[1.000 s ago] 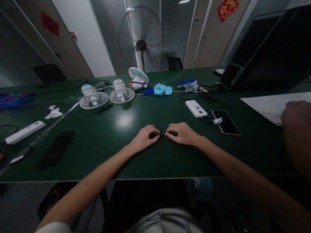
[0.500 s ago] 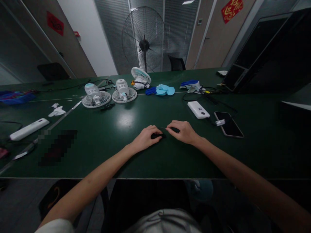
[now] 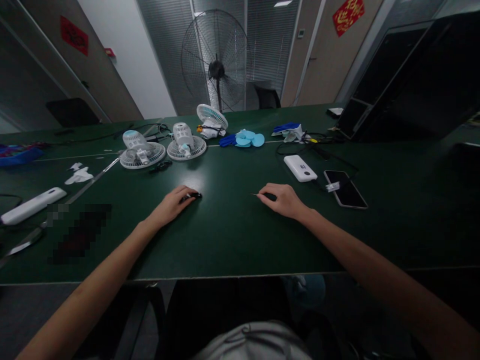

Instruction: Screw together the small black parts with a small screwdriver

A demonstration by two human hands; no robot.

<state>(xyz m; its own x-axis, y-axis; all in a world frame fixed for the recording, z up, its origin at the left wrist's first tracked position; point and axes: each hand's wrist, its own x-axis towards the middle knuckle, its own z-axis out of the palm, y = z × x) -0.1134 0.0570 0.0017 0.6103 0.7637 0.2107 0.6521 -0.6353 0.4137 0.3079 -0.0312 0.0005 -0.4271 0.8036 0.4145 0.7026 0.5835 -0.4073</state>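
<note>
The green surface (image 3: pixel 225 245) extends beneath and beyond the hands (image 3: pixel 285 200). Ahead of the hands, past the far edge, a large caged fan (image 3: pixel 216 70) stands before slatted blinds (image 3: pixel 267 57). A white wall (image 3: pixel 125 55) adjoins at ahead-left; a light-brown door (image 3: pixel 324 70) bearing a red decoration (image 3: pixel 348 17) is located ahead-right. A dark chair (image 3: pixel 267 97) stands beyond the surface. Illumination is dim; one ceiling light (image 3: pixel 283 3) shows high ahead.
</note>
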